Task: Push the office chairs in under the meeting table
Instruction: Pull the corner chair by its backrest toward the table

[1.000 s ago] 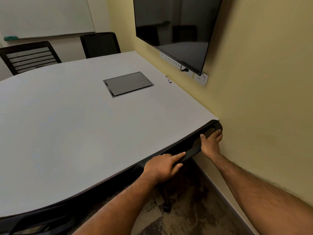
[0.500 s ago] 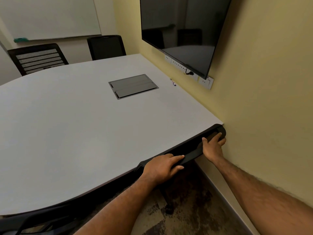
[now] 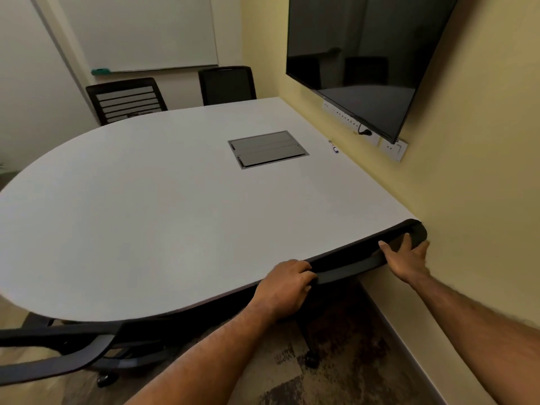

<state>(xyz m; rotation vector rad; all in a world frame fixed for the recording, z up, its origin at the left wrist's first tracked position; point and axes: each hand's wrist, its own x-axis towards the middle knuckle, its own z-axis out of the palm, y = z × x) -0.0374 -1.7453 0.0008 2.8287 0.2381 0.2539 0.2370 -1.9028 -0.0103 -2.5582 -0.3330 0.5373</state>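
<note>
A black office chair's backrest top point(image 3: 356, 263) lies tight against the near edge of the white meeting table point(image 3: 146, 214), beside the yellow wall. My left hand point(image 3: 287, 283) curls over the backrest's left part. My right hand point(image 3: 407, 257) presses flat on its right end, fingers spread. Its seat is hidden under the table; one castor point(image 3: 311, 359) shows below. Another black chair point(image 3: 58, 349) stands at the near left, partly under the table. Two more chairs point(image 3: 125, 99) point(image 3: 226, 84) sit at the far side.
A wall-mounted screen point(image 3: 362, 57) hangs over the table's right side, with sockets point(image 3: 393, 149) below it. A grey cable hatch point(image 3: 267, 149) and a marker pen point(image 3: 333, 146) are on the tabletop. A whiteboard point(image 3: 140, 33) covers the far wall. Patterned carpet point(image 3: 350, 375) lies underfoot.
My view has swung left and pulled back, bringing the near-left chair into sight. My left fingers have curled tighter over the backrest; my right hand has flattened on its end.
</note>
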